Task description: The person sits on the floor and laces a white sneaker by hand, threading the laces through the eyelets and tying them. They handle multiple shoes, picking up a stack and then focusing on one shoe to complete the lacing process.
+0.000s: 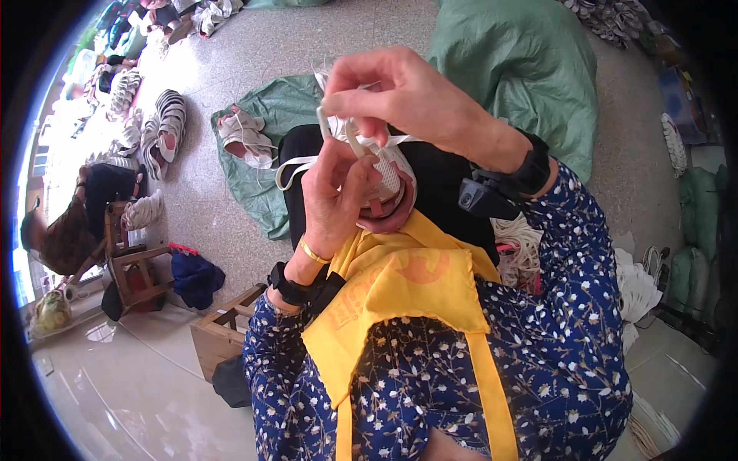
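- A white shoe with a pinkish inside is held over the lap, above a yellow apron and in front of a black cushion or bag.
- The shoe is gripped by the left hand; its fingers are closed around the shoe's side, with the thumb laid along the upper.
- The right hand is raised just above the shoe; thumb and forefinger are pinched together on a white lace, the other fingers curled loosely.
- A loose length of the lace is seen trailing to the left of the shoe, past the left hand.
- Step judged in hand: lacing, with the lace drawn up through the upper part of the shoe. Which eyelet is being worked cannot be told, as it is hidden by the fingers.
- Next move, as judged: the lace would need to be pulled taut while the shoe is kept steady, then its end guided to the next hole.
- Surroundings noted: more pale shoes lie on a green sack on the floor ahead; further shoes are stacked at upper left; a wooden stool stands beside the left knee; another person is seated at far left.
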Action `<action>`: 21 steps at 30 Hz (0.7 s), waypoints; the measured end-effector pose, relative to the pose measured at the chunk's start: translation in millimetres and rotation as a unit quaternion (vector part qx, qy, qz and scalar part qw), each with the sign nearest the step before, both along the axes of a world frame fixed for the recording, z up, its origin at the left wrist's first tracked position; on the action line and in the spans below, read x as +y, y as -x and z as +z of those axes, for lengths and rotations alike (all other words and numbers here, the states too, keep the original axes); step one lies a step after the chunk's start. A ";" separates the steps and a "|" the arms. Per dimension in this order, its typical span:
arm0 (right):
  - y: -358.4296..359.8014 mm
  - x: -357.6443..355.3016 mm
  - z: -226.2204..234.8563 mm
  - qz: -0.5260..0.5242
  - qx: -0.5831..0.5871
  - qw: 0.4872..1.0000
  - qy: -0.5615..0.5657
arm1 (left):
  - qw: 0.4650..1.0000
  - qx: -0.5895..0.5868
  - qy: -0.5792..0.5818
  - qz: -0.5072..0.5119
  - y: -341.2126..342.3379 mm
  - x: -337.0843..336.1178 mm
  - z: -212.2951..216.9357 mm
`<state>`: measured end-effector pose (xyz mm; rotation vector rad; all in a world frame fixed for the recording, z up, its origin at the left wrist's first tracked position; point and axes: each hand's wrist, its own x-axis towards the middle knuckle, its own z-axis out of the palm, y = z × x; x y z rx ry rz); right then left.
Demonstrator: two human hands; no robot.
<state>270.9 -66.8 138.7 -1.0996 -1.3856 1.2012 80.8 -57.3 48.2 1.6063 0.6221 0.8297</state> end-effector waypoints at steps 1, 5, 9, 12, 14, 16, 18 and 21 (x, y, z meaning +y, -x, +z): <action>-2.6 -3.3 -2.2 -0.010 0.030 0.999 0.008 | 1.000 0.020 -0.019 -0.003 3.5 0.7 0.0; -22.0 -25.6 -24.0 -0.027 0.063 0.995 0.075 | 1.000 0.012 -0.012 0.010 16.4 4.4 -4.8; -49.2 -69.4 -48.2 -0.070 -0.047 0.981 0.174 | 0.983 -0.121 0.117 0.073 44.0 15.5 -21.0; -80.7 -108.3 -64.9 -0.106 0.031 0.972 0.207 | 0.977 -0.056 0.115 0.171 106.3 35.9 -12.7; -109.8 -133.3 -59.8 -0.135 0.080 0.956 0.250 | 0.950 -0.072 0.145 0.266 164.6 59.0 -7.9; -153.0 -161.6 -61.5 -0.188 0.130 0.943 0.243 | 0.918 -0.113 0.169 0.341 234.9 75.3 -9.9; -192.3 -193.1 -64.0 -0.318 0.175 0.900 0.244 | 0.916 -0.114 0.198 0.331 300.4 80.1 -26.9; -251.4 -244.3 -89.7 -0.339 0.181 0.904 0.184 | 0.924 -0.007 0.189 0.333 288.1 68.2 -37.5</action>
